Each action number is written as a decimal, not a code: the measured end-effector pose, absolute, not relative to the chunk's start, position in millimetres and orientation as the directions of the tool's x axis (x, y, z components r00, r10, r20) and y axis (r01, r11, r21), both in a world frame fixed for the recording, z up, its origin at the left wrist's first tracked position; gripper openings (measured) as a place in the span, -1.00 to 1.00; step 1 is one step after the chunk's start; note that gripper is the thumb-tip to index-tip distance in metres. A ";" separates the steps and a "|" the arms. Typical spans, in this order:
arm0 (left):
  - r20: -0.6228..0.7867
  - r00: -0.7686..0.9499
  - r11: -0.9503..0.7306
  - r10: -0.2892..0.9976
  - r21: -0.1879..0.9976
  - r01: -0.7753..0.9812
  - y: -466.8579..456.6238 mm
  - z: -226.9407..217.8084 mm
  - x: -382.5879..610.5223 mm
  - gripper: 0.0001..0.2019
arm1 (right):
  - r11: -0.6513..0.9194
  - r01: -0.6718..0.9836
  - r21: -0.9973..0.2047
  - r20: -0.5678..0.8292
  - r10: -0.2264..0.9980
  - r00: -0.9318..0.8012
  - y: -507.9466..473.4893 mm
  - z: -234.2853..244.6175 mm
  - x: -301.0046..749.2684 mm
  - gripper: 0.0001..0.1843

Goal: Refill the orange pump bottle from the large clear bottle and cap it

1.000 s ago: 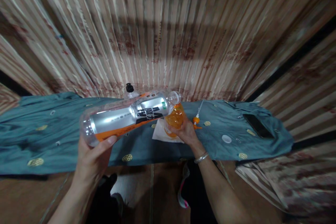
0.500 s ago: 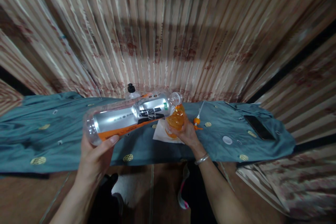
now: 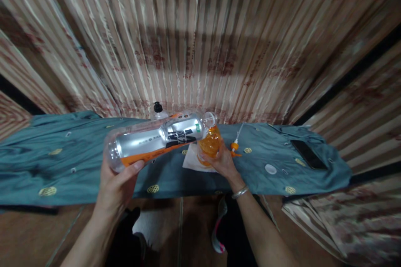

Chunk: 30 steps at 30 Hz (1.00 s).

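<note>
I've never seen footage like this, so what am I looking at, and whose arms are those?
No robot: a camera worn on a person's head looks forward and down, so those are the wearer's own bare arms. The left hand holds a large clear bottle, label silver and orange, its mouth close to the top of an orange bottle in the right hand. On the patterned tablecloth lie a white sheet, an orange pump, a white disc and what looks like a phone; a black-topped bottle stands behind.

Napkin (image 3: 190, 161) beneath lower bottle (image 3: 209, 144). Right of lower bottle, successively: pump (image 3: 234, 146), disc (image 3: 270, 169), phone (image 3: 308, 154). Left: upper bottle (image 3: 156, 138).
</note>
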<state>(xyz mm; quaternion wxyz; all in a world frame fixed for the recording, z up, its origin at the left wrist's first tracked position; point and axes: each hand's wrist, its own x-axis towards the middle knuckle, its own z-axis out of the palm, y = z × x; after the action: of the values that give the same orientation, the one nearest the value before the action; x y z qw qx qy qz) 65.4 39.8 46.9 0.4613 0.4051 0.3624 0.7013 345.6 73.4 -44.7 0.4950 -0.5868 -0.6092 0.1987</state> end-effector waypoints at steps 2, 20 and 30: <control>0.193 -0.268 -0.284 0.944 0.887 -0.363 38.7 50.9 67.6 -0.10 | 0.225 0.531 -0.817 0.367 0.913 0.179 73.4 -45.5 345.7 -0.11; 0.185 -0.242 -0.266 0.953 0.892 -0.366 43.4 46.2 63.2 -0.08 | 0.184 0.471 -0.863 0.314 0.925 0.215 74.6 -45.2 340.8 -0.16; 0.151 -0.256 -0.248 0.955 0.880 -0.404 46.1 44.4 64.7 -0.10 | 0.171 0.480 -0.860 0.306 0.927 0.218 72.9 -42.7 341.9 -0.13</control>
<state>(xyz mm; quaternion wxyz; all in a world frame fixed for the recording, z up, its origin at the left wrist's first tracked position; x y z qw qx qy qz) 64.7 46.1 44.4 0.4862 0.3683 0.3737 0.6988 341.9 72.9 -42.7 0.4952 -0.6029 -0.5834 0.2256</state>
